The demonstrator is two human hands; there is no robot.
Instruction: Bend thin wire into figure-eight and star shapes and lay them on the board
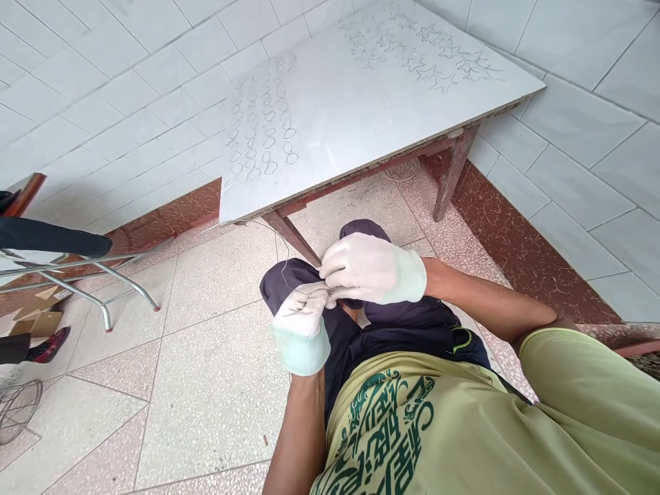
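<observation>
My left hand (303, 313) and my right hand (367, 268) wear white knit gloves with pale green cuffs. They meet above my knees, fingertips touching or nearly so. Pinched in the left fingers is a thin wire (287, 256), whose loose length curves up toward the table's near edge. The right fingers are closed on the wire at the same spot; the exact grip is hidden by the gloves. On the white table (330, 130) ahead lie rows of looped, figure-eight wire shapes (268, 134) at left and star-like wire shapes (443, 58) at right.
Tiled walls (139, 103) border the table's far side and right end. A wooden table leg (454, 175) stands beyond my knees. At left are a metal-framed stool (106, 302), a cardboard box (38, 316), a wire basket (20, 412) and another person's shoe (49, 346).
</observation>
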